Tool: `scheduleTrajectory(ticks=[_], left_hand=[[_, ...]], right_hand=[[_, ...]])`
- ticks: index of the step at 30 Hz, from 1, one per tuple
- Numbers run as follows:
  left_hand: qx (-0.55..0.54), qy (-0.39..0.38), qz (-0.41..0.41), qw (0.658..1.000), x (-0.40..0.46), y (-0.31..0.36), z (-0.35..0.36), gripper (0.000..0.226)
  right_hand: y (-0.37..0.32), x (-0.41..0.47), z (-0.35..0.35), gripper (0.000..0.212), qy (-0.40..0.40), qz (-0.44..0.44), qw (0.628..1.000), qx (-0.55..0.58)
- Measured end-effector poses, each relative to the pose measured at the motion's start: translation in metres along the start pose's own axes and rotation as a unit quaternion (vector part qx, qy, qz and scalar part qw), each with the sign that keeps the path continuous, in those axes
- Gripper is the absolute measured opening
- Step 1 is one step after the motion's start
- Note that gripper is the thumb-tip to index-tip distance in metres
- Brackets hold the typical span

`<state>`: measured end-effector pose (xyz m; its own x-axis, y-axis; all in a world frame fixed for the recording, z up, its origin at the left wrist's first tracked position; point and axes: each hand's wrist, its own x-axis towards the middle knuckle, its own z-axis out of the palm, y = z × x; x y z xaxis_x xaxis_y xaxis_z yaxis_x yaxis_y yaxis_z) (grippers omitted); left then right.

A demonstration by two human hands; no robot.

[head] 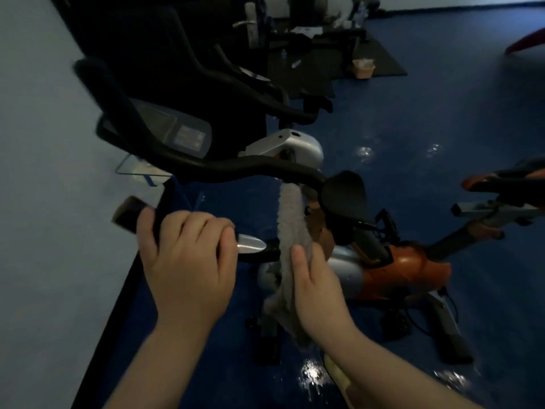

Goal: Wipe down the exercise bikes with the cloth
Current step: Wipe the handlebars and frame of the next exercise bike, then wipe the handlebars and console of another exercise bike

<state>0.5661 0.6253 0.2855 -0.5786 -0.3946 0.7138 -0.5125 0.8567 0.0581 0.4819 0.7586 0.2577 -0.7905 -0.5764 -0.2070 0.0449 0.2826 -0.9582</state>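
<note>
Our left hand point(188, 261) clenches the near black handlebar end point(250, 246) of the orange-and-silver exercise bike point(407, 267). Our right hand point(317, 278) grasps the shaggy grey cloth point(290, 228), draped over that handlebar. Frame, saddle and the neighbouring bikes likely remain unwiped.

Gym room: row of exercise bikes point(368, 261) on blue floor point(442, 113) (black mats point(380, 60) behind).

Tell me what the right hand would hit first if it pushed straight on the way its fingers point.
The right hand holds the cloth and points up and away. Straight on, it would likely meet the black handlebar the cloth hangs over, though the saddle looks close to that line and depth is hard to judge.
</note>
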Motion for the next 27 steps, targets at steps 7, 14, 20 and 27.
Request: scheduleTrajectory(ticks=[7, 14, 20, 27], left_hand=[[-0.232, -0.194, -0.033, 0.953, -0.068, 0.081, 0.012, 0.054], [-0.308, -0.520, -0.093, 0.791, -0.148, 0.171, 0.041, 0.055], [-0.250, -0.596, -0.041, 0.762, -0.187, 0.288, 0.070, 0.042], [-0.234, -0.650, 0.069, 0.719, -0.204, 0.450, 0.093, 0.034]], right_hand=[[0.086, -0.039, -0.056, 0.012, 0.008, -0.012, 0.979, -0.205], [0.146, -0.071, -0.149, 0.030, 0.009, 0.016, 0.935, -0.354], [0.209, -0.120, -0.267, 0.034, -0.006, 0.098, 0.891, -0.442], [0.265, -0.166, -0.398, 0.026, 0.022, 0.173, 0.876, -0.450]])
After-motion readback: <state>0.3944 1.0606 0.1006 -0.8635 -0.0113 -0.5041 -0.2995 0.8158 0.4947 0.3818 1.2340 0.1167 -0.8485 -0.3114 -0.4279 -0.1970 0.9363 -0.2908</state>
